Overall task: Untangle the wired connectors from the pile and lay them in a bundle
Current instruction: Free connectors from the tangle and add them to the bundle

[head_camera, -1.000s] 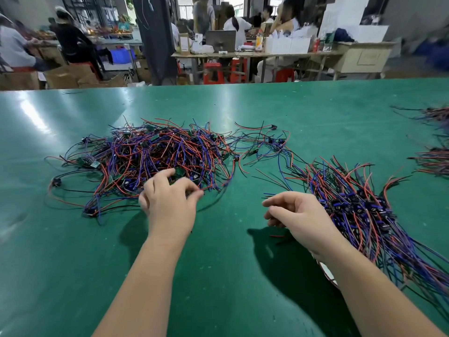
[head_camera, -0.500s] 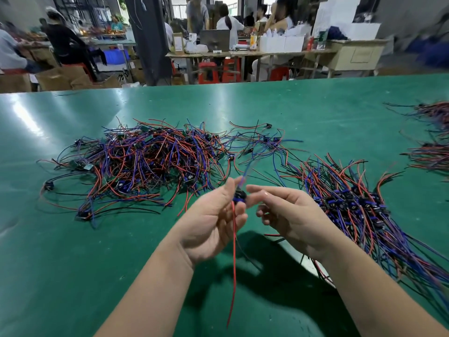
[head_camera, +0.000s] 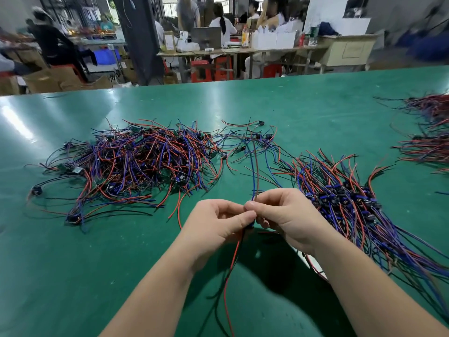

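The glossy green desk (head_camera: 97,263) runs far back to its rear edge, and a wide open strip of it lies along the near side. Between the tangled pile of red, blue and black wired connectors (head_camera: 136,166) on the left and the straightened bundle of the same wires (head_camera: 340,198) on the right there is a narrow free lane. Other loose heaps of wires (head_camera: 427,147) lie at the far right edge. One second ago the left hand was on the pile and the right hand was apart from it; now both hands meet over the lane. The left hand (head_camera: 213,224) pinches a small black connector (head_camera: 251,224) between thumb and forefinger, and its red and black wires hang down toward the person. The right hand (head_camera: 289,220), with fingers curled, pinches the blue and dark wires just above this connector, and the two thumbs touch.
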### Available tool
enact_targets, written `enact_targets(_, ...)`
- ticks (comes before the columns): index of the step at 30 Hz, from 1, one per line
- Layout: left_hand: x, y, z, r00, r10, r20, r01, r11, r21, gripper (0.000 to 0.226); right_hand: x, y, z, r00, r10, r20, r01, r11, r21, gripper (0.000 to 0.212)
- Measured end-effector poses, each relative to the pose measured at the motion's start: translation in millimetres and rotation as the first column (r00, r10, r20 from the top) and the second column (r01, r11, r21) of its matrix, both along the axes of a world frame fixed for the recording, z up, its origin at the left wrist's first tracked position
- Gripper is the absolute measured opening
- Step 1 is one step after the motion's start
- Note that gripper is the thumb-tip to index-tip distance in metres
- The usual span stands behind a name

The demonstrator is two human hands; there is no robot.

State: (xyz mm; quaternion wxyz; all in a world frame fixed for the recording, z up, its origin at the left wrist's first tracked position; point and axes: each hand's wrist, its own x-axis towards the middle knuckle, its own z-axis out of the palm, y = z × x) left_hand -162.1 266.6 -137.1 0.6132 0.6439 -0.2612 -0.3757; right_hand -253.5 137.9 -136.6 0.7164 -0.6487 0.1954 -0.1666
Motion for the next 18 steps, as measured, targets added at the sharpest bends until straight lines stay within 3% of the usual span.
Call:
enact_targets(7, 2.8, 1.7, 3.1, 0.993, -0.099, -0.066, 0.104, 0.992, 0.074, 0.015, -3.8, -1.1, 3.3, 0.999, -0.012, -0.045, 0.009, 0.998, -0.069, 0.014)
enact_targets(13, -0.2, 2.2, 2.4, 0.963, -0.258, -0.082, 0.265, 0.958, 0.108, 0.033, -7.0, -13.3, 15.6, 0.977, -0.214, 0.008, 0.209, 0.958, 0.196, 0.011)
enact_targets(18, 0.3, 8.0, 3.8, 0.928, -0.370, -0.033, 0.368, 0.903, 0.224, 0.010, -14.8, -30.5, 28.5, 0.903, -0.426, 0.049, 0.366, 0.826, 0.429, 0.011)
